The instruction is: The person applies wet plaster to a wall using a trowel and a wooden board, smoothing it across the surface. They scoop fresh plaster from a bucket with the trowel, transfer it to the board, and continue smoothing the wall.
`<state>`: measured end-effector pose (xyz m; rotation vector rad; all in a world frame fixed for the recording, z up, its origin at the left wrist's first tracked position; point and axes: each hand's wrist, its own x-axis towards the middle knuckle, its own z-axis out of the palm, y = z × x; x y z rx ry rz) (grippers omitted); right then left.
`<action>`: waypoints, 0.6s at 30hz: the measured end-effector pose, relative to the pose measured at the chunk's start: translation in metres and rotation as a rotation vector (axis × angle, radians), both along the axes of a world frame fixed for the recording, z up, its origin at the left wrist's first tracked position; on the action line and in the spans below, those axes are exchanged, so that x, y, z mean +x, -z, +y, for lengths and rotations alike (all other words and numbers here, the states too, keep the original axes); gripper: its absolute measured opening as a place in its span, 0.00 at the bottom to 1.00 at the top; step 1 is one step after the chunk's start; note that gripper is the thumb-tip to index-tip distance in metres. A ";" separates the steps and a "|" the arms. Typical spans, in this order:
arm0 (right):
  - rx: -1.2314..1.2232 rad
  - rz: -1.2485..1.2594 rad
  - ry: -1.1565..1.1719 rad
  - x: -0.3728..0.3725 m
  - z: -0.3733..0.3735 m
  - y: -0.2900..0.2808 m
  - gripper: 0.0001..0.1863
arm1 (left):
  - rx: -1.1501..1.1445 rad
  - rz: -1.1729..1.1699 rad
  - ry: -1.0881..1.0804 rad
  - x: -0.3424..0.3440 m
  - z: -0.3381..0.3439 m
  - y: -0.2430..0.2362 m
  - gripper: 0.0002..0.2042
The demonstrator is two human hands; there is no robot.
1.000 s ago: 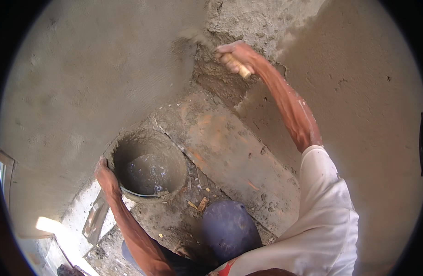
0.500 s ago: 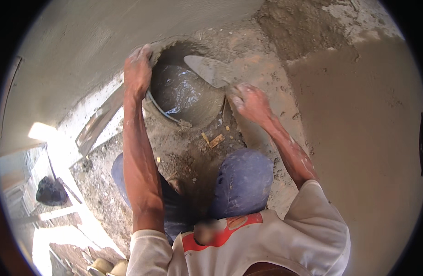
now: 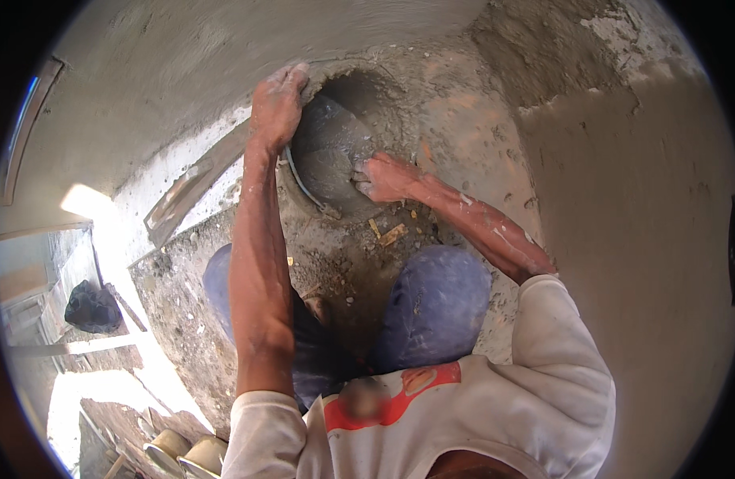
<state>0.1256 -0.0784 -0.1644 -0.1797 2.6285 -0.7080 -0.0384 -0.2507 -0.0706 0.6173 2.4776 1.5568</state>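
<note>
A mortar-smeared bucket (image 3: 394, 108) stands on the ground between my knees and the wall, tilted, with wet grey mortar (image 3: 331, 180) inside. My left hand (image 3: 278, 104) is closed over the bucket's left rim. Along that same side hangs the bucket's thin wire handle (image 3: 303, 188). Inside the bucket mouth, near its right side, my right hand (image 3: 383, 177) is wrapped around the handle of a trowel. The trowel's blade (image 3: 335, 132) lies low over the mortar, coated and hard to separate from it; my fingers hide the grip.
A grey plastered wall (image 3: 168, 88) rises beyond the bucket. On the right spreads a smooth mortar surface (image 3: 623, 207), with rough mortar (image 3: 543, 52) behind it. A wooden board (image 3: 188, 191) leans at the left. A black bag (image 3: 93, 307) and pails (image 3: 204, 455) are at lower left.
My right hand has moved left and down into the bucket, taking the trowel from above the right rim to the mortar. My left hand has kept its hold on the rim.
</note>
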 end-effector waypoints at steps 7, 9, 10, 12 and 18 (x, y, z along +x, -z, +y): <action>-0.347 0.053 0.175 0.016 0.005 -0.010 0.24 | -0.060 0.277 -0.056 -0.032 -0.012 0.021 0.23; -0.238 0.148 0.161 0.032 0.026 -0.036 0.24 | -0.006 0.136 -0.079 -0.019 -0.002 0.010 0.21; -0.175 0.219 0.140 0.037 0.034 -0.053 0.24 | -0.020 0.145 -0.062 -0.029 -0.006 0.017 0.22; -0.154 0.177 0.198 0.048 0.047 -0.100 0.23 | -0.056 0.162 -0.043 -0.052 -0.023 0.036 0.22; -0.579 -0.114 0.576 0.074 0.119 -0.233 0.22 | -0.014 0.019 -0.118 -0.055 -0.027 0.029 0.25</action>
